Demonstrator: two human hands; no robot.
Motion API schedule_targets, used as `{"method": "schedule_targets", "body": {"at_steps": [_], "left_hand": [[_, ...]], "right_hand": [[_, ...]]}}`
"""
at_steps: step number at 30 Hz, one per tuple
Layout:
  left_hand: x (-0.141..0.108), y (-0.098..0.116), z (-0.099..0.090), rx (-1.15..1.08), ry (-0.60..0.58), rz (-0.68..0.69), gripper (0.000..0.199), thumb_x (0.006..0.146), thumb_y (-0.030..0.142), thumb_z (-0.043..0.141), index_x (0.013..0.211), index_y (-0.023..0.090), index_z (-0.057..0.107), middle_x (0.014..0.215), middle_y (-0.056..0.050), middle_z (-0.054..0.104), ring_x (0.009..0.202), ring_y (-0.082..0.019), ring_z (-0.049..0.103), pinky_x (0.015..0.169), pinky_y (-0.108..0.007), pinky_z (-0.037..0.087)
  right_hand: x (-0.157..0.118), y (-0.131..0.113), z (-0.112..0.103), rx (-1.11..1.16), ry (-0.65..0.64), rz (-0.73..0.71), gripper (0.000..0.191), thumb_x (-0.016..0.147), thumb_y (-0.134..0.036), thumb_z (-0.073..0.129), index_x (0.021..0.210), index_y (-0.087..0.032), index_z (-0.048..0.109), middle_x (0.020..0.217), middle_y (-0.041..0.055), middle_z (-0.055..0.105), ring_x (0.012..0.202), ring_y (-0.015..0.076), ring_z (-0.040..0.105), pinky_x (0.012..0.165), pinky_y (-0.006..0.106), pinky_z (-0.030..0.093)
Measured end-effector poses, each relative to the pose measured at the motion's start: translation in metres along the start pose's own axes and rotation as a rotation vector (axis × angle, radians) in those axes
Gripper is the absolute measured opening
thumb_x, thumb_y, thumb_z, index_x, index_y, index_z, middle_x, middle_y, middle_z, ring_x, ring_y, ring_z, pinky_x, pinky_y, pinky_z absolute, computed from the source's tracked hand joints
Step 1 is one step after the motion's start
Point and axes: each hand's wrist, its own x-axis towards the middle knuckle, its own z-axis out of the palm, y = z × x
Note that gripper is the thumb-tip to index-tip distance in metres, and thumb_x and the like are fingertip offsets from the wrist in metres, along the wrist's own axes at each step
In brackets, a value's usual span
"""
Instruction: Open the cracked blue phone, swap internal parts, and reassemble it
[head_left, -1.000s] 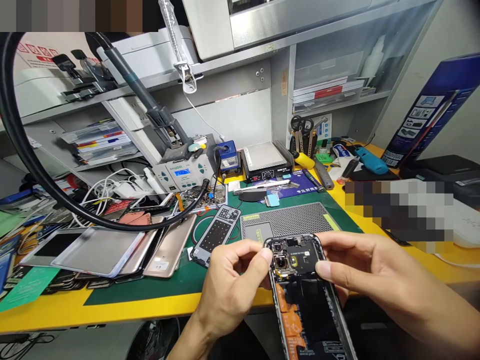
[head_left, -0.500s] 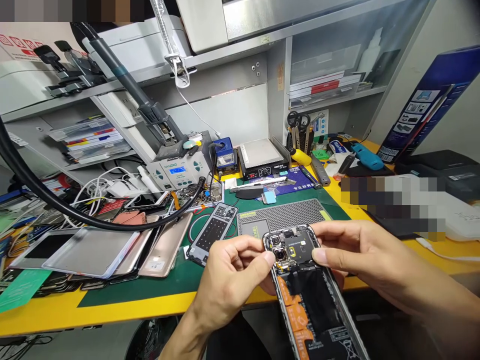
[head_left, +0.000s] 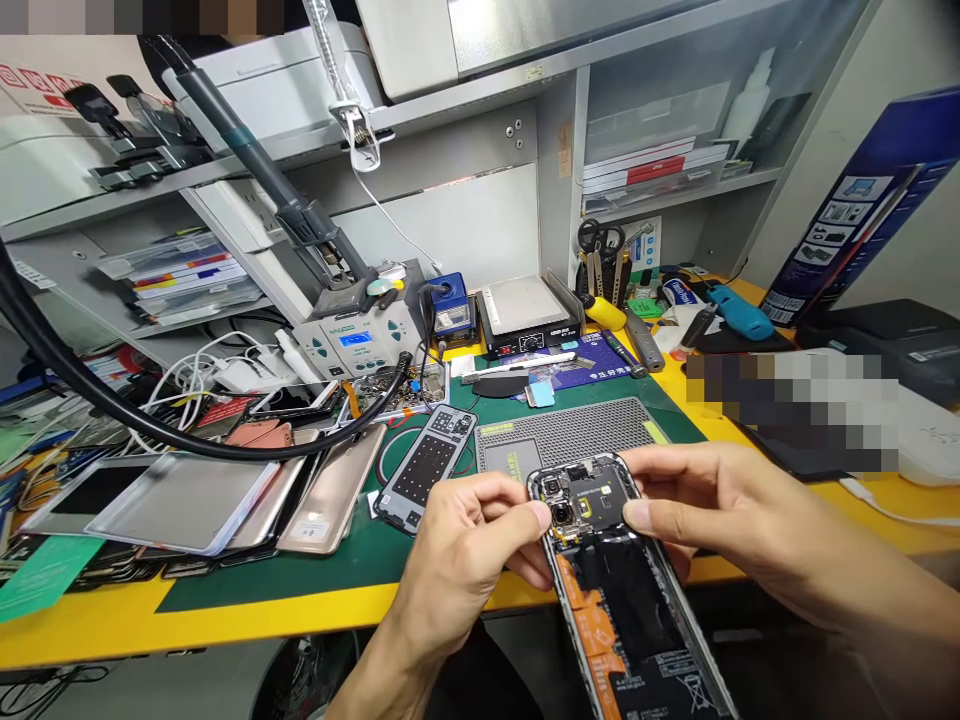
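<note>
An opened smartphone (head_left: pixel 637 620), its back cover off, is held between my two hands at the front edge of the bench. Its camera modules, black battery and orange flex strip lie exposed; the lower end runs out of view. My left hand (head_left: pixel 469 550) grips the upper left edge, thumb beside the cameras. On the opposite edge my right hand (head_left: pixel 720 510) is closed, its thumb pressing the rim near the top cover plate. The fingers behind the phone are partly hidden. Just beyond lies a grey perforated plate (head_left: pixel 577 430), and left of it a phone frame (head_left: pixel 427 465).
Phones and back panels (head_left: pixel 187 500) are piled at the left under a thick black hose (head_left: pixel 225 447). Behind stand a hot-air station (head_left: pixel 356 345) and a flat heating plate (head_left: pixel 529 315). A screwdriver (head_left: pixel 622 352) lies right of centre on the green mat (head_left: pixel 300 578).
The view has shifted very slightly. Both hands keep the same hold on the phone, and the phone is nearly where it was.
</note>
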Motion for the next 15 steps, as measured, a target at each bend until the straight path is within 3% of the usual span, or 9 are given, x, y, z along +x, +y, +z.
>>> {"method": "schedule_targets", "body": {"at_steps": [4,7,15], "left_hand": [[-0.0031,0.0014,-0.0042,0.027,-0.076,-0.024,0.023,0.082,0.03,0.073,0.068,0.015,0.065,0.06,-0.006,0.073,0.052,-0.015,0.068,0.056,-0.024,0.057],[-0.0047,0.0039,-0.0073,0.036,-0.128,-0.028,0.022,0.084,0.031,0.069,0.069,0.015,0.065,0.061,-0.007,0.074,0.054,-0.017,0.07,0.058,-0.026,0.058],[-0.0018,-0.002,-0.0043,0.018,-0.079,0.008,0.025,0.083,0.029,0.068,0.063,0.016,0.064,0.057,-0.006,0.072,0.05,-0.017,0.068,0.053,-0.025,0.056]], "right_hand": [[-0.0009,-0.0017,0.0027,0.095,-0.008,0.072,0.042,0.084,-0.027,0.08,0.125,-0.023,0.072,0.104,0.0039,0.07,0.089,0.0195,0.067,0.073,0.022,0.055],[-0.002,-0.0052,0.0058,0.117,-0.003,0.122,0.044,0.081,-0.028,0.082,0.124,-0.022,0.072,0.103,0.0052,0.07,0.088,0.0213,0.067,0.071,0.025,0.056],[-0.0015,-0.0009,0.0036,0.132,-0.047,0.098,0.042,0.086,-0.028,0.079,0.126,-0.022,0.071,0.107,0.0056,0.07,0.089,0.0197,0.067,0.071,0.023,0.056]]}}
